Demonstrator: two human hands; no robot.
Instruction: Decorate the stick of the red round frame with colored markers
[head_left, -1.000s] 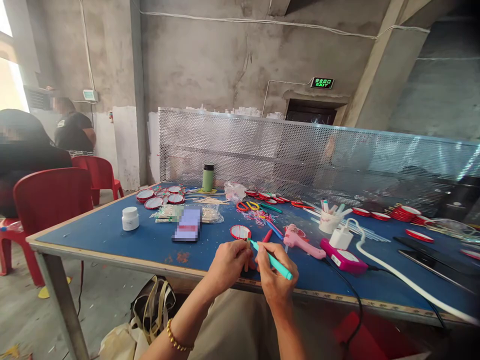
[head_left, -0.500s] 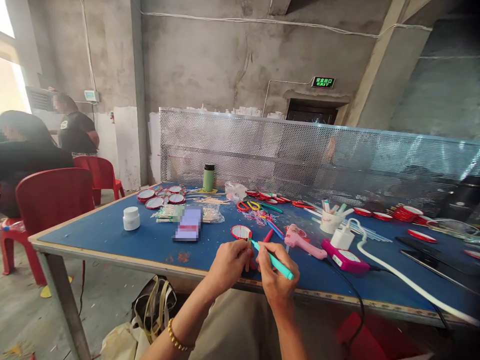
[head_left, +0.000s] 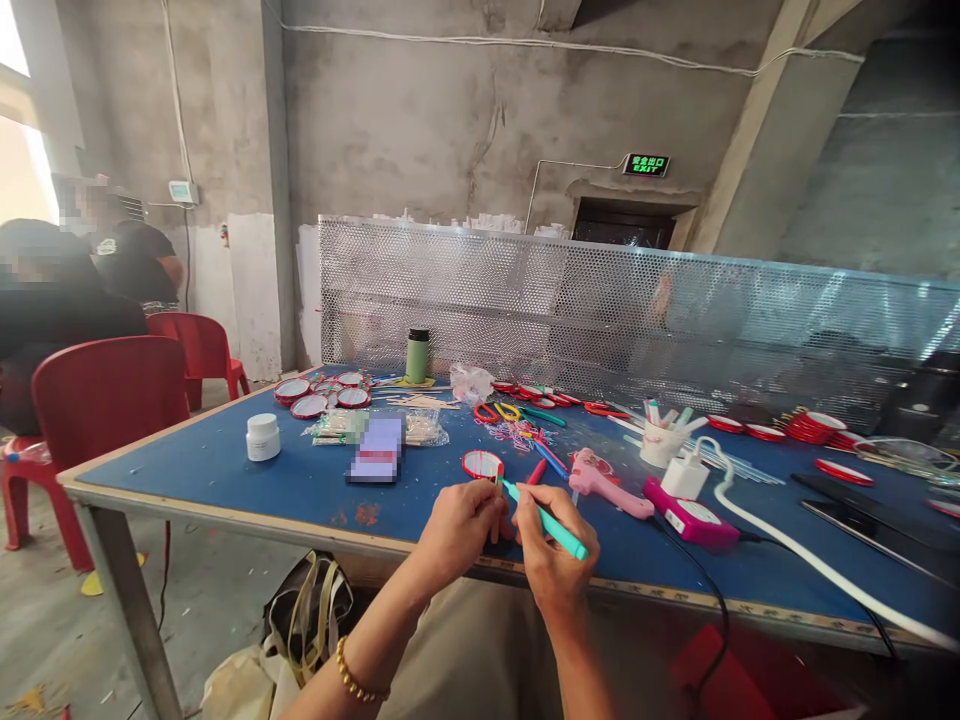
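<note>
- Right hand (head_left: 559, 545): fingers wrapped around a turquoise pen (head_left: 562, 538), held slanted, its tip at the stick just below the disc; contact not certain at this scale.
- Left hand (head_left: 459, 530): fingers pinching a thin wooden stick (head_left: 494, 528); exact grip partly hidden by the knuckles.
- Disc (head_left: 480, 464), white with a red rim, at the stick's upper end, just beyond the left fingers and above the surface (head_left: 195, 475), which is blue with a pale edge.
- Bracelet (head_left: 352, 675) of gold-coloured beads on the left wrist.
- Just right of the disc: red pen (head_left: 536, 472) and blue pen (head_left: 551, 460), then a pink glue gun (head_left: 615, 490).
- Beyond the disc: tangle of pink and white strings (head_left: 514, 433).
- Left of the disc: phone (head_left: 379, 445) (blurred) lying against a clear packet of sticks (head_left: 426, 428); white jar (head_left: 262, 440) further left.
- Far left part of the surface: cluster of red-rimmed discs (head_left: 309, 406); green bottle (head_left: 417, 357) upright with a dark cap.
- Right: cup (head_left: 660, 445) holding pens; white charger (head_left: 683, 475) on a magenta power block (head_left: 697, 516); stacked red-rimmed discs (head_left: 810, 430) further off.
- Behind: perforated metal screen (head_left: 480, 290). To the left, red chairs (head_left: 112, 400) and two people in dark tops.
</note>
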